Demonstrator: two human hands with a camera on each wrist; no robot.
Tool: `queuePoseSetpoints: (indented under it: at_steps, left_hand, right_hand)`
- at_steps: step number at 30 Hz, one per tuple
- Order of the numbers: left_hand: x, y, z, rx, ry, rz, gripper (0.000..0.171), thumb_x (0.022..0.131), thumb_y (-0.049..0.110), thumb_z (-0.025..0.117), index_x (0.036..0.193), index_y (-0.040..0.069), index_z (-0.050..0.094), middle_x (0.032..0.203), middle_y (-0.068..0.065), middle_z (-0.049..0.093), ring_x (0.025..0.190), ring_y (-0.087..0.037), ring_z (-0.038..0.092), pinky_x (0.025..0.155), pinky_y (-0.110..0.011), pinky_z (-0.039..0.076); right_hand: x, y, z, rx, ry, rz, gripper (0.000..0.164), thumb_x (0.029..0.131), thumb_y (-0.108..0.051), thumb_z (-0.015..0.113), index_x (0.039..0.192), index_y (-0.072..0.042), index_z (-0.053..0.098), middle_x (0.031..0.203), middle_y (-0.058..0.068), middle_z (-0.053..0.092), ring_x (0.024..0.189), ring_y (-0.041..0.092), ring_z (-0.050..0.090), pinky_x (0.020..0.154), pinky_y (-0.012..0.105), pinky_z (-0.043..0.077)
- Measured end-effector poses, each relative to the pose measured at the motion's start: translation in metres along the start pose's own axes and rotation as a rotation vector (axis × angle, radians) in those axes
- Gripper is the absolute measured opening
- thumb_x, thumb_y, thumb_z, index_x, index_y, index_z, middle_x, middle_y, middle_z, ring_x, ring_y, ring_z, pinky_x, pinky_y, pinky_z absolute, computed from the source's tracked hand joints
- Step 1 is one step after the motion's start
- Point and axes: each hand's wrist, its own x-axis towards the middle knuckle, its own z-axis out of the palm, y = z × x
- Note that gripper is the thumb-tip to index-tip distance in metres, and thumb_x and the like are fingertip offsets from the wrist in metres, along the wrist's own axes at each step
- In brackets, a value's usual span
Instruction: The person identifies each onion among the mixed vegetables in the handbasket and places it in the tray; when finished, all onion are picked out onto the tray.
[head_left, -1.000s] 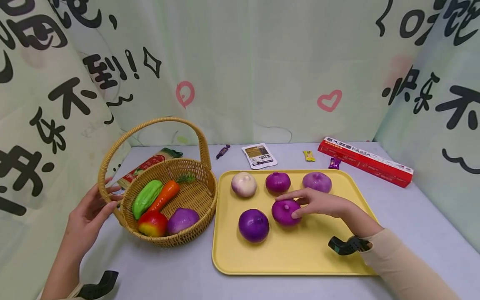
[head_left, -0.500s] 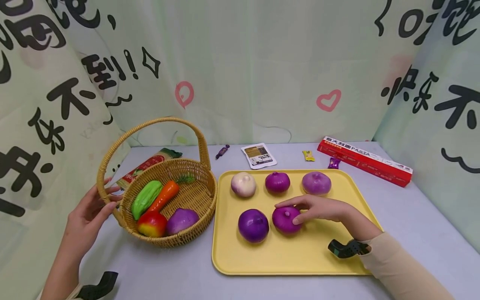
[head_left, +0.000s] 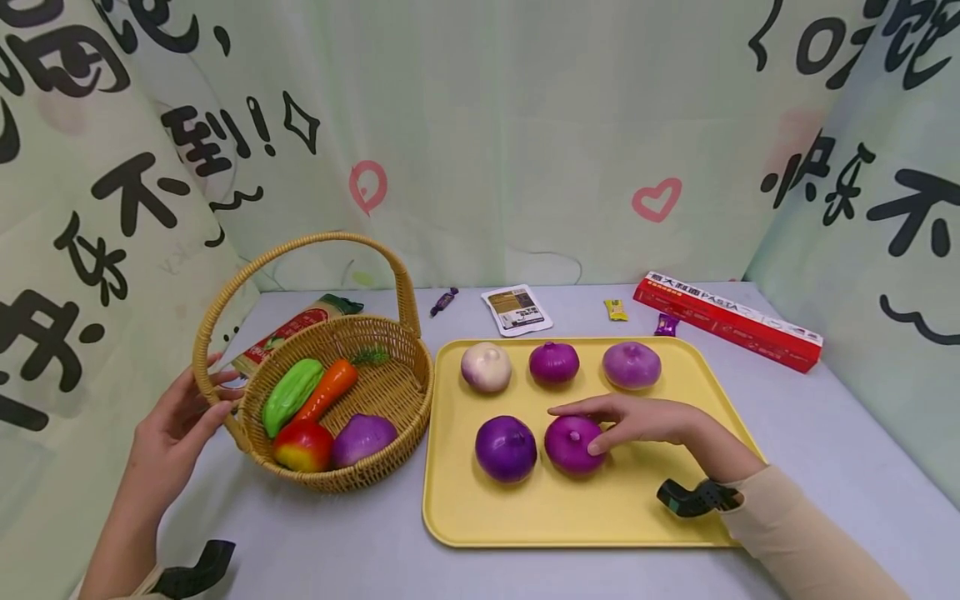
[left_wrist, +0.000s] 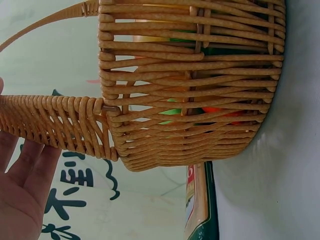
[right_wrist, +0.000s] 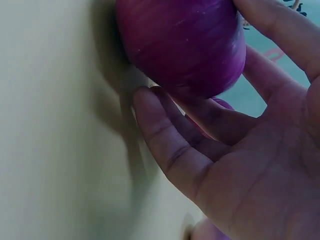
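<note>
My left hand [head_left: 171, 437] holds the wicker basket [head_left: 408, 417] near the left foot of its handle [left_wrist: 50, 117], fingers on one side and thumb on the other. Inside the basket lie a green ribbed vegetable [head_left: 292, 396], a carrot [head_left: 327, 390], a red-yellow fruit [head_left: 303, 447] and a purple onion [head_left: 363, 440]. My right hand [head_left: 641, 421] grips another purple onion [head_left: 572, 446] on the yellow tray [head_left: 585, 521], with thumb and fingers around its sides. Close up in the right wrist view, that onion [right_wrist: 182, 45] sits between thumb and fingers.
Also on the tray are a dark purple onion [head_left: 506, 450], a whitish onion [head_left: 486, 367] and two purple onions [head_left: 554, 364] along the back. Behind stand a red pasta box [head_left: 727, 321], a white pouch [head_left: 517, 311], small wrapped candies [head_left: 617, 310] and a packet [head_left: 292, 329].
The right hand and the onion it grips have shifted very slightly towards the right and down in the head view. The left hand stays on the basket.
</note>
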Motion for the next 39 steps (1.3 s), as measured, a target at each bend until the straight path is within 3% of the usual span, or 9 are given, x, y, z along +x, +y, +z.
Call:
queuePoseSetpoints:
  at_steps: [5, 12, 15, 23, 30, 36, 39]
  left_hand:
    - [0.000, 0.000, -0.001, -0.001, -0.004, -0.010, 0.059, 0.093, 0.005, 0.055, 0.146, 0.020, 0.034, 0.118, 0.030, 0.053, 0.103, 0.012, 0.057, 0.077, -0.002, 0.046]
    - [0.001, 0.001, 0.000, -0.002, -0.009, 0.003, 0.059, 0.093, 0.004, 0.055, 0.146, 0.020, 0.035, 0.118, 0.029, 0.054, 0.103, 0.012, 0.057, 0.077, -0.003, 0.047]
    - [0.001, 0.001, 0.000, -0.001, -0.009, 0.006, 0.059, 0.093, 0.004, 0.055, 0.146, 0.020, 0.035, 0.118, 0.029, 0.054, 0.103, 0.012, 0.057, 0.077, -0.003, 0.047]
    - [0.001, 0.002, 0.000, -0.003, -0.013, 0.011, 0.059, 0.093, 0.004, 0.055, 0.146, 0.019, 0.035, 0.119, 0.027, 0.055, 0.103, 0.011, 0.057, 0.076, -0.004, 0.047]
    - [0.000, 0.002, -0.001, -0.004, -0.014, 0.011, 0.059, 0.093, 0.003, 0.054, 0.146, 0.019, 0.035, 0.118, 0.029, 0.054, 0.103, 0.011, 0.058, 0.076, -0.004, 0.047]
    - [0.000, 0.001, 0.000, -0.006, -0.011, 0.015, 0.058, 0.093, 0.003, 0.055, 0.145, 0.018, 0.035, 0.118, 0.028, 0.054, 0.102, 0.012, 0.058, 0.076, -0.004, 0.048]
    - [0.000, 0.001, 0.000, -0.005, -0.010, 0.021, 0.058, 0.092, 0.003, 0.055, 0.145, 0.018, 0.036, 0.117, 0.028, 0.054, 0.102, 0.012, 0.058, 0.077, -0.004, 0.047]
  right_hand:
    - [-0.001, -0.001, -0.002, -0.002, -0.006, -0.001, 0.059, 0.089, -0.024, 0.063, 0.143, -0.021, 0.041, 0.144, 0.002, 0.047, 0.125, 0.001, 0.045, 0.099, 0.017, 0.040]
    - [-0.004, 0.001, -0.007, -0.015, 0.019, -0.018, 0.060, 0.088, -0.022, 0.064, 0.143, -0.014, 0.041, 0.141, 0.005, 0.050, 0.128, 0.030, 0.046, 0.098, 0.027, 0.045]
    - [-0.005, 0.001, -0.010, -0.012, 0.026, -0.020, 0.060, 0.088, -0.021, 0.065, 0.142, -0.012, 0.042, 0.140, 0.007, 0.051, 0.127, 0.035, 0.046, 0.096, 0.025, 0.047]
    - [-0.007, -0.002, -0.019, -0.030, 0.045, -0.040, 0.058, 0.089, -0.020, 0.063, 0.142, -0.009, 0.042, 0.142, 0.017, 0.046, 0.129, 0.039, 0.046, 0.097, 0.029, 0.048]
    - [-0.006, -0.014, -0.030, -0.036, 0.058, -0.057, 0.057, 0.090, -0.015, 0.062, 0.142, -0.007, 0.041, 0.142, 0.021, 0.042, 0.130, 0.045, 0.041, 0.091, 0.020, 0.048]
    - [-0.001, -0.022, -0.036, -0.061, 0.047, -0.062, 0.058, 0.089, -0.020, 0.063, 0.142, -0.008, 0.041, 0.144, 0.020, 0.041, 0.131, 0.045, 0.041, 0.091, 0.023, 0.049]
    - [0.002, -0.025, -0.038, -0.089, 0.041, -0.068, 0.058, 0.090, -0.022, 0.063, 0.142, -0.010, 0.042, 0.145, 0.018, 0.041, 0.131, 0.043, 0.042, 0.094, 0.029, 0.050]
